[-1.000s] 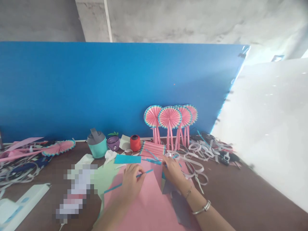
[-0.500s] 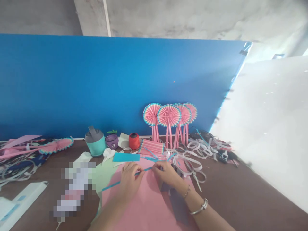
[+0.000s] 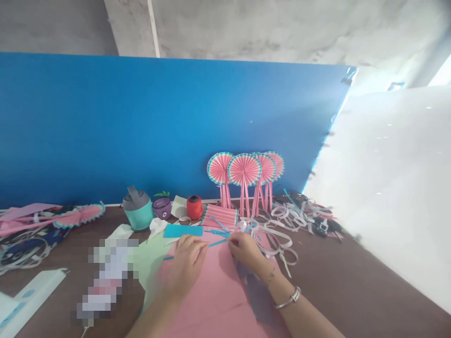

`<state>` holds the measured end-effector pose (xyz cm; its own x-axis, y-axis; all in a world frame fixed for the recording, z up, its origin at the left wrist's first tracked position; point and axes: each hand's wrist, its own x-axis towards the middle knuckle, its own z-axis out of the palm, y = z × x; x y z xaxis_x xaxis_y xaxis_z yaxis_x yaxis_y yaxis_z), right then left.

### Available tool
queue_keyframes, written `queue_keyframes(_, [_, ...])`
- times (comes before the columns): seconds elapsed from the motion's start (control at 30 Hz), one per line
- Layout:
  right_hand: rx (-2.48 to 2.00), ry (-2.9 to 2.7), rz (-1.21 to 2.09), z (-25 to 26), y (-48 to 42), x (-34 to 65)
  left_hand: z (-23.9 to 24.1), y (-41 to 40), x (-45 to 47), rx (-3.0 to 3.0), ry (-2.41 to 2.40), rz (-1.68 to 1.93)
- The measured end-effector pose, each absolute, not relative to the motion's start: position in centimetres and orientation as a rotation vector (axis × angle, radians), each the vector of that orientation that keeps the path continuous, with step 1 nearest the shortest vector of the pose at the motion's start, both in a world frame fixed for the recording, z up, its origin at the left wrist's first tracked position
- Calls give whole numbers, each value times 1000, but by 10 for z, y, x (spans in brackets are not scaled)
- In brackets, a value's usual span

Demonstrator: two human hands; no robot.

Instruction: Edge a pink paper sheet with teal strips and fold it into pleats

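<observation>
A narrow blue paper strip (image 3: 217, 242) stretches between my two hands above a large pink paper sheet (image 3: 207, 300). My left hand (image 3: 188, 258) pinches it, with the strip's left end showing past the knuckles. My right hand (image 3: 244, 249) has its thumb and fingers closed at the strip's right end; the tips are partly hidden. Just beyond my hands lie a blue paper rectangle (image 3: 183, 230) and several loose blue strips (image 3: 220, 231). A pleated pink paper piece (image 3: 220, 215) rests behind them.
Several round pink paper fans (image 3: 244, 170) lean upright against the blue partition (image 3: 158, 117). Curled white strips (image 3: 275, 239) lie to the right. A red thread spool (image 3: 194, 208), a purple pot (image 3: 162, 208) and a teal container (image 3: 138, 211) stand at the back.
The blue strip has shifted right and away from me, with less of its left end showing. A wider gap separates my left fingertips from my right hand. The view has shifted slightly.
</observation>
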<state>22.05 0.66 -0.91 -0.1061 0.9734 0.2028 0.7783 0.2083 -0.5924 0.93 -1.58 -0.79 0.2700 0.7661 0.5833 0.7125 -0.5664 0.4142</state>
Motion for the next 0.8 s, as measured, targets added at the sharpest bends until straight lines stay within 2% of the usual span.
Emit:
queue_keyframes(0.2, [-1445,-1821,661,-13,10,221,-8,-26,18,2659,1196,658])
queue_keyframes(0.33, [-1316,-1530,903,-6,14,228,-4,-32,20,2679,1194,520])
queue_keyframes(0.53, [-1227,-1203,979,11,19,257,1,-33,23,2707,1185,453])
queue_keyframes(0.6, [-1366,-1301,882,15,20,265,1,-34,23,2750,1175,451])
queue_keyframes(0.73, [-1997,-1713,352,22,11,265,-2,-37,24,2871,1209,398])
queue_keyframes(0.8, [-2230,-1841,188,24,4,258,-3,-38,26,2915,1224,381])
